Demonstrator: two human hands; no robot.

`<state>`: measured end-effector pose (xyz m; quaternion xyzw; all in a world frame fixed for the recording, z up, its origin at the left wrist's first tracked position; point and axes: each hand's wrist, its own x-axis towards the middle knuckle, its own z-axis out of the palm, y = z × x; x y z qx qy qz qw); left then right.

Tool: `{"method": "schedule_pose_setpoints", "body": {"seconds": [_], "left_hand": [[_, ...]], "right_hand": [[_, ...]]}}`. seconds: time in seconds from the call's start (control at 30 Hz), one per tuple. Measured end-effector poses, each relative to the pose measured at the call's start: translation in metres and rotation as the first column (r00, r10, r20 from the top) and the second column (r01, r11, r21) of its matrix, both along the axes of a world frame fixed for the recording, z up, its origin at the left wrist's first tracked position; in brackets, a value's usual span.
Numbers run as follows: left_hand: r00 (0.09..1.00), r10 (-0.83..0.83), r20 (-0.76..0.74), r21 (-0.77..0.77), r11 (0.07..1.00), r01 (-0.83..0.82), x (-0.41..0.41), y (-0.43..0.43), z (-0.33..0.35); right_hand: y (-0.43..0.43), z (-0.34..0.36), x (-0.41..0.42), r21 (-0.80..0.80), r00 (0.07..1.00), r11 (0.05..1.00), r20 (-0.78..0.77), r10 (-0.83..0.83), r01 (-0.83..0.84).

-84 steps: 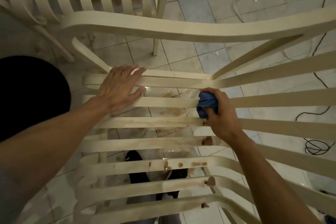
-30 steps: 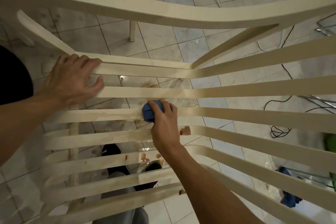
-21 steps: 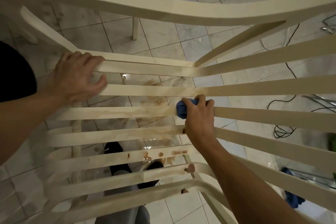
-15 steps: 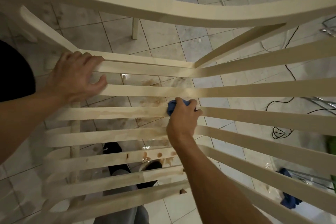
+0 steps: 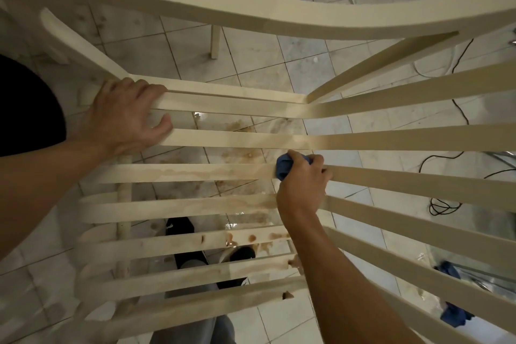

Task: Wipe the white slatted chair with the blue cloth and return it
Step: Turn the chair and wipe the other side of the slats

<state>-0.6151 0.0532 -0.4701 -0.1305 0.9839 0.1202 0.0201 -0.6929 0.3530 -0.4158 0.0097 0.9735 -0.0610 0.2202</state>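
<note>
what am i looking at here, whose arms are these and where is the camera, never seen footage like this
There is no machine here: these are a person's two bare arms. All the pictures come from one wide-angle camera worn on the person's head, looking forward and down at the hands. The left hand grips the slats of a white chair, probably to steady it. The right hand holds a bunched blue cloth against a middle slat. Brown stains show on the slats nearer the person. Through the gaps you see a tiled floor with cables lying on it.
</note>
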Motion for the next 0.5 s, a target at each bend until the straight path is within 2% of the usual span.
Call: {"method": "schedule_pose_setpoints", "body": {"seconds": [0.07,0.1,0.17,0.37,0.43,0.5], "left_hand": [[1.000,-0.002,-0.007,-0.003,1.000,0.002,0.001,0.001,0.000],[1.000,-0.008,-0.015,-0.003,1.000,0.008,0.001,0.001,-0.001],[1.000,-0.018,-0.022,0.006,1.000,0.018,0.000,0.000,0.000],[0.999,-0.022,-0.039,0.005,1.000,0.022,0.002,-0.002,0.000],[0.999,-0.026,-0.043,0.015,1.000,0.027,0.002,-0.003,-0.001],[0.999,-0.030,-0.045,0.017,0.999,0.030,0.002,-0.004,-0.002]], "right_hand": [[-0.018,-0.002,0.008,-0.073,0.988,0.985,0.028,-0.152,0.154],[-0.026,-0.002,0.014,-0.077,0.986,0.983,0.038,-0.163,0.166],[-0.042,-0.001,0.028,-0.048,0.997,0.996,0.039,-0.067,0.069],[-0.054,0.003,0.046,-0.159,0.972,0.966,0.080,0.219,-0.204],[-0.027,0.004,0.030,-0.124,0.971,0.967,0.068,0.231,-0.221],[0.003,0.006,0.008,-0.047,0.988,0.989,0.046,0.145,-0.143]]}}
